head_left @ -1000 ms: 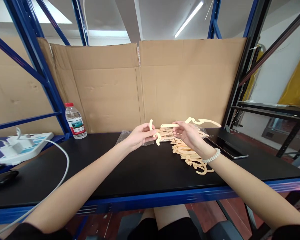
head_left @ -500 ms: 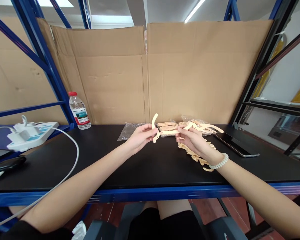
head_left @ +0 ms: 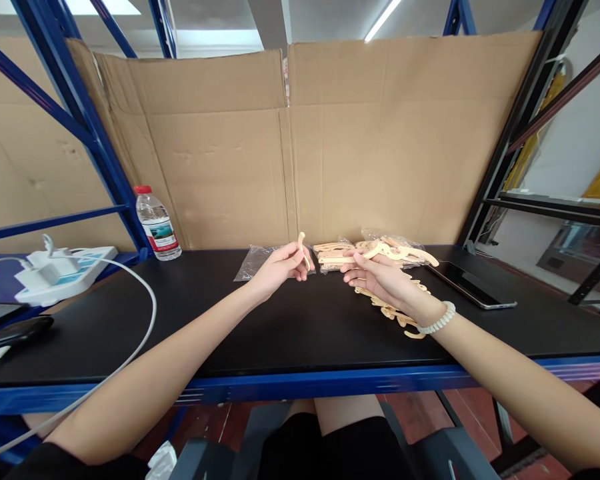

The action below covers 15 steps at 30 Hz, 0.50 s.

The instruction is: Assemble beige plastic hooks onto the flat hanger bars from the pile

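My left hand [head_left: 279, 268] pinches a small curved cream piece [head_left: 303, 248] between thumb and fingers, one end pointing up. To its right, my right hand [head_left: 377, 275] is closed on a longer wavy cream piece [head_left: 405, 253], like a hanger arm, which sticks out to the right over the pile. The two held pieces are apart. Behind my right hand lies a stack of similar cream pieces [head_left: 330, 255] in clear plastic. More loose cream pieces [head_left: 387, 310] spread under my right hand and wrist, which hide part of them.
An empty clear plastic bag [head_left: 250, 262] lies left of the stack. A phone [head_left: 473, 287] rests at the right. A water bottle [head_left: 159, 225] stands at the back left, near a power strip [head_left: 65, 277] with a white cable [head_left: 153, 313]. Cardboard [head_left: 220, 160] walls the back.
The small curved piece in my left hand has turned, so it now shows more edge-on. My right hand has shifted slightly left with the wavy piece. The view has moved a little.
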Available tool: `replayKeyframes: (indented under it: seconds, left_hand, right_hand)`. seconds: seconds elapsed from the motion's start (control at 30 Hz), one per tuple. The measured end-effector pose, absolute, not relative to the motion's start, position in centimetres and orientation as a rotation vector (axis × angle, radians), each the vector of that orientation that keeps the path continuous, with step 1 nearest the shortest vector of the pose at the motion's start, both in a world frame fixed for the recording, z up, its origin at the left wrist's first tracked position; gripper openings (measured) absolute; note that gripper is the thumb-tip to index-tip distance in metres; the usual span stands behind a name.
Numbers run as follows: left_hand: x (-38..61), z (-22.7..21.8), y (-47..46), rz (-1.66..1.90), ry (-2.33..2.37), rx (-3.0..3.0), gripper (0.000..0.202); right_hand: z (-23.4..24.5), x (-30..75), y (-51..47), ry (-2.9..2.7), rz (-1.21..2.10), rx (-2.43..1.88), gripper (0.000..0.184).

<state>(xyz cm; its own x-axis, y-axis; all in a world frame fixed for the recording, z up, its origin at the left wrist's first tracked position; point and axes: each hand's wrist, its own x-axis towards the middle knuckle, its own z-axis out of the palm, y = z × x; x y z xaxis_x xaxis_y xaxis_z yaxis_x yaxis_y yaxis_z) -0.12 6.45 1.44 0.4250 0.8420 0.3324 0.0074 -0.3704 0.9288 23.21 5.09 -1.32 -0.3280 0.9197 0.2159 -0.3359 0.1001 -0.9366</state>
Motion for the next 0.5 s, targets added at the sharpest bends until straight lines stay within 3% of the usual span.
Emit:
replayKeyframes:
  seconds: [0.33, 0.5]
  left_hand:
    - [1.0, 2.2, 2.0, 1.249, 0.66, 1.525, 0.037]
    - [0.2, 1.5, -2.0, 1.403, 0.76, 1.472, 0.017]
  right_hand:
    - [-1.0, 22.9, 3.0, -1.237, 1.505, -0.638, 0.021]
    - [-2.0, 21.6, -0.2, -1.157, 1.471, -0.589, 0.023]
